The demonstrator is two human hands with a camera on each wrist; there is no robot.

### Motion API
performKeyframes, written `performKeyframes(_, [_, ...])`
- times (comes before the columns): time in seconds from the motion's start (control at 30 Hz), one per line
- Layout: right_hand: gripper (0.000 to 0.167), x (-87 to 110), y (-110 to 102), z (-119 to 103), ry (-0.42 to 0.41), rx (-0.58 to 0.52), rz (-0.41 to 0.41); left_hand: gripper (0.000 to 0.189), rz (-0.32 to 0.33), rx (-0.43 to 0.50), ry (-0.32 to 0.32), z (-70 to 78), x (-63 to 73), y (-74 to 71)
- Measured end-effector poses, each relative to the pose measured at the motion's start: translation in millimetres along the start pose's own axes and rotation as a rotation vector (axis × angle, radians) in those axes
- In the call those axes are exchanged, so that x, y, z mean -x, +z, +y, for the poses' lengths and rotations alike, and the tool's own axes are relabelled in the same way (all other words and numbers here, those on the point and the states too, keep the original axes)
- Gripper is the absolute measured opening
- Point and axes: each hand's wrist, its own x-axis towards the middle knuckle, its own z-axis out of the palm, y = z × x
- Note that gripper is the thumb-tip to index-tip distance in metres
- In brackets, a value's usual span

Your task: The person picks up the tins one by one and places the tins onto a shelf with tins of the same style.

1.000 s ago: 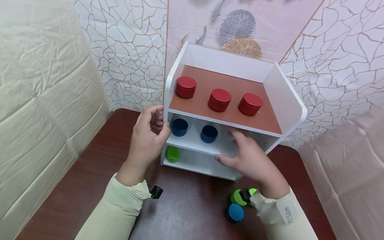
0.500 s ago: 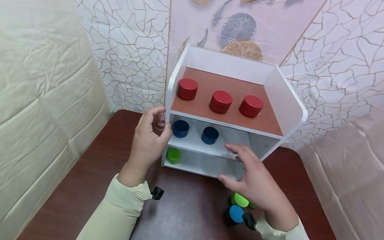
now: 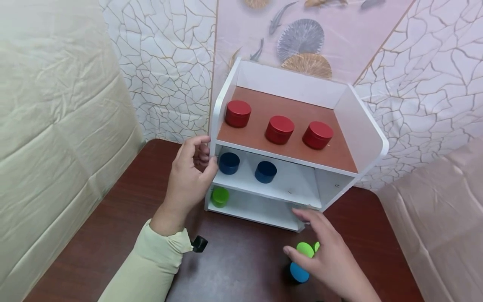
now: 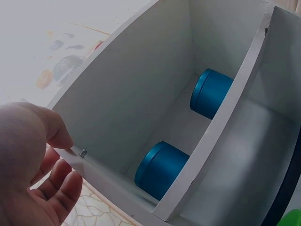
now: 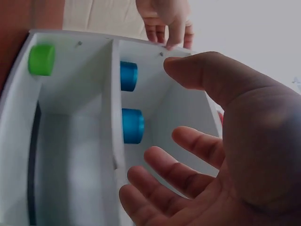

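Observation:
A small white shelf unit (image 3: 264,193) with a brown top holds round lidded tins. My left hand (image 3: 190,174) grips its left side panel at the front edge, thumb and fingers at the panel in the left wrist view. My right hand (image 3: 328,251) is open and holds nothing, fingers and thumb spread apart in front of the unit's right end. Beyond its thumb on the table are a blue tin (image 3: 299,272) and a green tin (image 3: 305,250), with another green tin (image 3: 316,246) partly hidden by the hand.
On the top stand a left red tin (image 3: 238,114), a middle red tin (image 3: 279,130) and a right red tin (image 3: 318,135). Two blue tins (image 4: 162,170) are on the middle shelf, one green tin (image 3: 220,197) below at the left. Brown table (image 3: 234,260) in front.
My right hand has come out of the middle shelf, moving down and toward me, over the loose tins. The left hand stays at the side panel.

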Motion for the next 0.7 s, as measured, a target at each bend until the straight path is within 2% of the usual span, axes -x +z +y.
performKeyframes(0.1, [0.085, 10.3, 4.5, 6.7, 0.059, -0.013, -0.023, 0.048, 0.002, 0.0, 0.0, -0.3, 0.3, 0.7])
performKeyframes(0.2, [0.084, 18.9, 8.2, 12.7, 0.117, -0.09, -0.048, 0.048, 0.007, 0.002, 0.002, -0.4, 0.1, 0.9])
performKeyframes(0.3, [0.081, 26.9, 12.8, 19.0, 0.139, -0.165, -0.048, 0.047, 0.011, 0.001, -0.001, -0.2, 0.1, 1.0])
performKeyframes(0.53, [0.078, 40.4, 22.3, 30.0, 0.174, -0.07, -0.011, 0.047, 0.012, 0.003, -0.001, -0.2, 0.1, 1.4])
performKeyframes(0.7, [0.077, 51.3, 35.1, 44.5, 0.18, -0.101, 0.05, 0.047, 0.008, 0.002, 0.0, -0.2, 0.1, 1.3])
